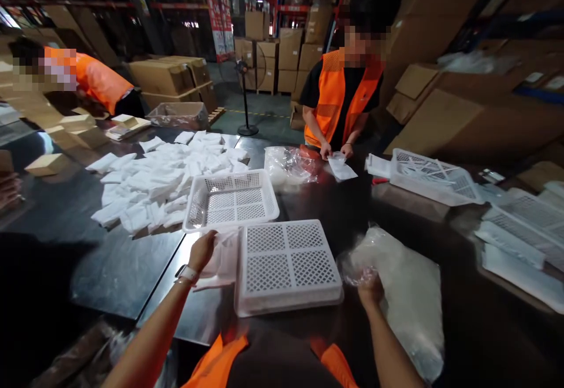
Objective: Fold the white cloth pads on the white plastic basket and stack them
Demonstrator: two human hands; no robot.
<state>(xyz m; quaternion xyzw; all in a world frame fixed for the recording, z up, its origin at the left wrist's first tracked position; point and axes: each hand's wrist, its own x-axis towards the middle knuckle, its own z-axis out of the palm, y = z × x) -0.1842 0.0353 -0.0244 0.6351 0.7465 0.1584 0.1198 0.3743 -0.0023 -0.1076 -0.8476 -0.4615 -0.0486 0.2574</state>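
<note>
Here and now, our left hand (pixel 201 253) has its fingers nearly closed, pinching the edge of a thin pale packet (pixel 225 262) on the table (pixel 118 276), just left of the near white basket (pixel 288 259), its mesh base upward. At right, our right hand (pixel 371 290) curls its fingers closed on the crumpled film of a plump plastic bag (pixel 412 294); their tips are blurred.

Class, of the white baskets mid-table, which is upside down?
The nearer basket, between the left hand and right hand: its latticed base faces up, while the farther basket stands upright, its hollow inside showing.
</note>
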